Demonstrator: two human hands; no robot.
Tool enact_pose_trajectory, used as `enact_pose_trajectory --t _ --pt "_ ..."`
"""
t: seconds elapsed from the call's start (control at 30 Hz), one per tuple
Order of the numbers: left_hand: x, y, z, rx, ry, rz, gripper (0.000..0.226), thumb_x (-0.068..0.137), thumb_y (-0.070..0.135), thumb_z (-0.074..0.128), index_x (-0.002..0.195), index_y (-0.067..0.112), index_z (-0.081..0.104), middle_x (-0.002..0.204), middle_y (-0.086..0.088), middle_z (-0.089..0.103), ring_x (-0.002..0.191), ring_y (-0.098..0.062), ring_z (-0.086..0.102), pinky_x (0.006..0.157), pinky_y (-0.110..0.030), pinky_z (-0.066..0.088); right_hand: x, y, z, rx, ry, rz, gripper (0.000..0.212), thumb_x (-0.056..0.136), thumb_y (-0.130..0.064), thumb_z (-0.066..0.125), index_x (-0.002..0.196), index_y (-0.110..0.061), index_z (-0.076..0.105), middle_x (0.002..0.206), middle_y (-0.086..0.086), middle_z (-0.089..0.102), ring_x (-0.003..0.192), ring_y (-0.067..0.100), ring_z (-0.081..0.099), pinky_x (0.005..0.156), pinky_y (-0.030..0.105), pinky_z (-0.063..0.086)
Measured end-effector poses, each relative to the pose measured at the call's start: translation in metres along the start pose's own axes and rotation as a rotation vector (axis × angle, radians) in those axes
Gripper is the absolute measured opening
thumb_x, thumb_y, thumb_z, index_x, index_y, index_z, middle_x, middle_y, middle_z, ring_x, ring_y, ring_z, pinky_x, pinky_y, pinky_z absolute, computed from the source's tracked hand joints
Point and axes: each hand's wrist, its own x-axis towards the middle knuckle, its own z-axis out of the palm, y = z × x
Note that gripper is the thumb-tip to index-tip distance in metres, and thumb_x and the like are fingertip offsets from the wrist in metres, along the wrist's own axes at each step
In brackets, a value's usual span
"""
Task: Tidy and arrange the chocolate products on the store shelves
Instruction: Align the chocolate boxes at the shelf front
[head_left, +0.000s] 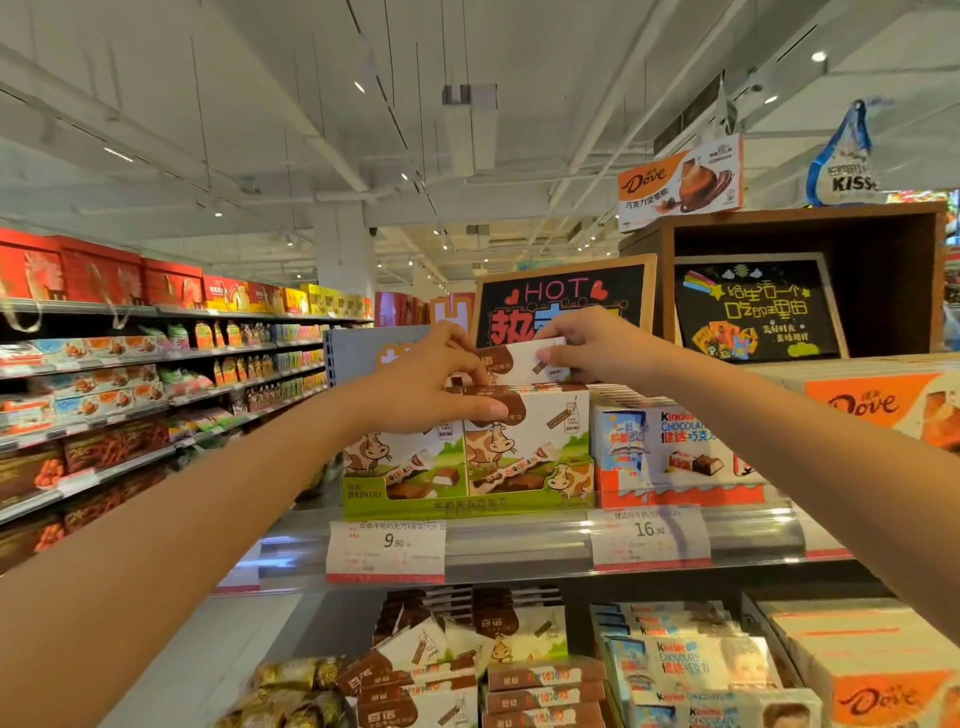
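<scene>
Supermarket aisle: stocked shelving runs down the left of the frame, and a chocolate end-display fills the centre and right. At centre left, your left hand (434, 382) rests on the top of the green cow-print display carton (467, 457), thumb laid along its upper front edge, fingers curled over the packs. Just right, your right hand (589, 345) pinches a brown-and-white chocolate pack (519, 361) raised above the row. Kinder boxes (675, 447) stand touching the carton's right side. Judged step: seating this pack. Next: lower it squarely into line, steadying the carton.
</scene>
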Motion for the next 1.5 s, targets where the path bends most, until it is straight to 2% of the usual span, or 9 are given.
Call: enact_pose_trajectory --t 0.23,0.53,0.7,0.87,0.97,1.03,1.13,1.27,1.5 --pt "-0.002 0.000 0.001 -0.025 -0.012 0.020 0.036 0.083 0.039 0.063 0.107 0.012 0.064 0.143 0.005 0.018 0.113 -0.008 0.034 0.089 -0.018 0.032 -0.006 0.009 0.002 0.123 0.025 0.004 0.013 0.096 -0.015 0.048 0.106 -0.008 0.053 0.096 0.005 0.065 0.080 0.008 0.063 0.052 0.013 0.048" --pt "-0.002 0.003 0.000 0.017 -0.046 0.025 0.033 0.084 0.042 0.060 0.104 0.016 0.063 0.111 0.001 0.054 0.100 -0.015 0.053 0.089 -0.032 0.045 -0.006 0.005 0.005 -0.051 -0.026 -0.044 0.012 0.089 -0.015 0.060 0.099 -0.010 0.065 0.089 -0.005 0.065 0.084 0.011 0.066 0.067 0.022 0.055" --pt "-0.004 0.003 0.001 -0.031 -0.011 0.018 0.046 0.085 0.042 0.059 0.125 0.022 0.049 0.117 0.008 0.053 0.108 -0.010 0.052 0.083 -0.018 0.043 -0.006 0.008 -0.001 -0.169 -0.098 0.006 0.016 0.092 -0.022 0.057 0.087 -0.019 0.071 0.087 -0.010 0.066 0.087 0.010 0.062 0.071 0.025 0.045" --pt "0.003 -0.005 0.003 0.183 -0.150 0.042 0.078 0.075 0.080 0.030 0.138 0.035 0.043 0.141 0.004 0.044 0.132 -0.018 0.036 0.108 -0.044 0.032 -0.015 -0.001 -0.001 -0.107 -0.191 0.118 0.042 0.097 -0.031 0.045 0.139 -0.026 0.042 0.128 -0.012 0.046 0.119 0.010 0.045 0.093 0.022 0.039" --pt "0.009 -0.011 0.002 0.237 -0.227 -0.004 0.093 0.065 0.087 0.018 0.144 0.039 0.027 0.150 0.004 0.032 0.140 -0.020 0.020 0.113 -0.049 0.020 -0.019 -0.009 -0.001 -0.146 -0.389 0.225 0.048 0.100 -0.042 0.027 0.139 -0.019 0.042 0.128 -0.001 0.058 0.103 0.008 0.054 0.088 0.012 0.037" --pt "0.010 -0.008 0.000 0.242 -0.270 -0.009 0.089 0.069 0.084 0.020 0.146 0.039 0.023 0.148 0.003 0.034 0.138 -0.020 0.025 0.113 -0.047 0.021 -0.019 -0.015 -0.003 -0.184 -0.444 0.249 0.047 0.100 -0.042 0.023 0.137 -0.020 0.042 0.125 -0.002 0.060 0.098 0.005 0.053 0.077 0.009 0.036" --pt "0.007 -0.005 -0.005 0.162 -0.310 -0.041 0.071 0.083 0.071 0.033 0.145 0.037 0.027 0.138 0.007 0.045 0.123 -0.015 0.043 0.105 -0.033 0.034 -0.016 -0.018 -0.007 -0.181 -0.492 0.260 0.044 0.099 -0.045 0.023 0.128 -0.023 0.049 0.113 -0.009 0.062 0.099 0.002 0.054 0.101 0.024 0.035" --pt "0.003 -0.005 -0.005 0.135 -0.248 0.000 0.060 0.090 0.054 0.046 0.144 0.035 0.029 0.131 0.006 0.052 0.117 -0.014 0.050 0.098 -0.030 0.040 -0.020 -0.015 -0.003 -0.257 -0.501 0.114 0.057 0.094 -0.050 0.033 0.147 -0.032 0.021 0.151 -0.014 0.023 0.138 0.009 0.023 0.114 0.033 0.011" --pt "-0.002 -0.005 -0.004 0.113 -0.140 0.001 0.088 0.072 0.055 0.069 0.145 0.031 0.026 0.141 0.012 0.040 0.125 -0.010 0.042 0.100 -0.025 0.034 -0.009 -0.027 -0.001 -0.482 -0.522 0.098 0.062 0.093 -0.045 0.048 0.147 -0.032 0.021 0.146 -0.004 0.037 0.127 0.014 0.037 0.104 0.031 0.029"
